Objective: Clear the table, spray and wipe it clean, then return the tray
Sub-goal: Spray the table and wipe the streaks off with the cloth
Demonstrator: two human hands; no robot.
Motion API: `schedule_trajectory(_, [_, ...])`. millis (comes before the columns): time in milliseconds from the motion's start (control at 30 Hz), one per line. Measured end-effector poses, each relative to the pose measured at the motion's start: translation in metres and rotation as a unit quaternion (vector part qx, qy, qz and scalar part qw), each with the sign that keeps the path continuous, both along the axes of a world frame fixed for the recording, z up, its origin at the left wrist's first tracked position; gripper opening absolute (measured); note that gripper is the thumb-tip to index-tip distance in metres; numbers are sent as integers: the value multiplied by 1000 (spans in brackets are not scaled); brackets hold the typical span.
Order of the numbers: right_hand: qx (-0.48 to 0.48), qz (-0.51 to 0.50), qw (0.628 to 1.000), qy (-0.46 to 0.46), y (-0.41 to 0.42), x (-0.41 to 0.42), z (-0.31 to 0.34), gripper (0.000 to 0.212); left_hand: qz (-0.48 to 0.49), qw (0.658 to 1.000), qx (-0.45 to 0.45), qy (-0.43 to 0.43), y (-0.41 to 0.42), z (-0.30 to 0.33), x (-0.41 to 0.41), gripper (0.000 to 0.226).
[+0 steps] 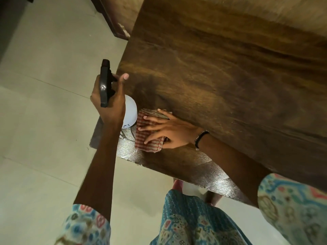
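the wooden table [221,71] fills most of the view, dark brown with a strong grain, its near corner jutting out over the pale tiled floor [44,138]. near that corner the tabletop shines where the light catches it. the person stands at the table's edge in a blue patterned dress [185,221], with loose patterned sleeves on both arms. a dark piece of furniture [113,20] stands on the floor beyond the table's far left edge. the left hand [108,101] is raised just off the table's corner and grips a spray bottle [131,110]: the fingers are curled round the black trigger head, the index finger sticks out straight past it, and the white round body of the bottle shows just below the hand, over the table's edge. the right hand [164,129] lies flat on a folded cloth [148,133] with red and white stripes, fingers spread and straight, pressing it down on the tabletop close to the corner. the cloth sits just beside the bottle's white body. a dark beaded bracelet [200,138] circles the right wrist. no tray is in view.
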State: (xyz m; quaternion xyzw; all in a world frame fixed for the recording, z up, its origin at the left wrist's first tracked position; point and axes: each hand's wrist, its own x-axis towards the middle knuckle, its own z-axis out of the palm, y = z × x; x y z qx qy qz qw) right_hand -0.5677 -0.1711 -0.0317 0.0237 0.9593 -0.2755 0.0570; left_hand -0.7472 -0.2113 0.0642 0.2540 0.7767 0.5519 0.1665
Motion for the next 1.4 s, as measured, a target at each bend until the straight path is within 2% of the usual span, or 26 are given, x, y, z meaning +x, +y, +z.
schedule_trajectory(67, [14, 9, 1000, 5, 3, -6, 0, 49, 14, 1000, 2, 14, -6, -4, -1, 43])
schedule_trajectory(133, [23, 7, 1000, 10, 2, -7, 0, 48, 25, 998, 7, 60, -11, -7, 1, 35])
schedule_trajectory(267, [21, -8, 1000, 0, -3, -5, 2, 51, 15, 993, 22, 111, -24, -6, 2, 49])
schedule_trajectory(433, [1, -45, 999, -30, -15, 1, 9, 57, 24, 1000, -18, -7, -41, -12, 12, 51])
schedule_trajectory(500, [-10, -66, 997, -48, -20, 10, 14, 61, 21, 997, -78, -2, -49, -20, 20, 57])
schedule_trajectory(567, [-36, -108, 992, -51, -24, 25, 18, 65, 57, 992, -116, -9, -57, -24, 30, 71])
schedule_trajectory(667, [-93, -192, 977, -20, -28, 65, 23, 67, 147, 984, -89, 37, -70, -29, 60, 89])
schedule_trajectory(700, [-107, -214, 971, -14, -30, 78, 24, 66, 169, 982, -69, 56, -77, -34, 73, 89])
schedule_trajectory(767, [-130, -252, 959, 2, -33, 110, 26, 61, 201, 978, -49, 31, -88, -38, 112, 83])
schedule_trajectory(867, [-148, -301, 941, 43, -36, 160, 27, 55, 151, 988, -36, -27, -94, -42, 177, 68])
schedule_trajectory(1000, [-160, -374, 912, 57, -34, 240, 37, 53, 67, 997, -45, -5, -80, -36, 263, 52])
schedule_trajectory(1200, [-184, -491, 848, 72, -35, 376, 44, 51, -22, 995, -17, -94, -51, -26, 380, 27])
schedule_trajectory(1300, [-195, -540, 815, 75, -33, 437, 46, 54, -56, 989, -12, -135, -38, -21, 434, 22])
schedule_trajectory(1400, [-190, -581, 789, 64, -29, 484, 51, 58, -114, 978, -35, -171, -29, -22, 473, 28])
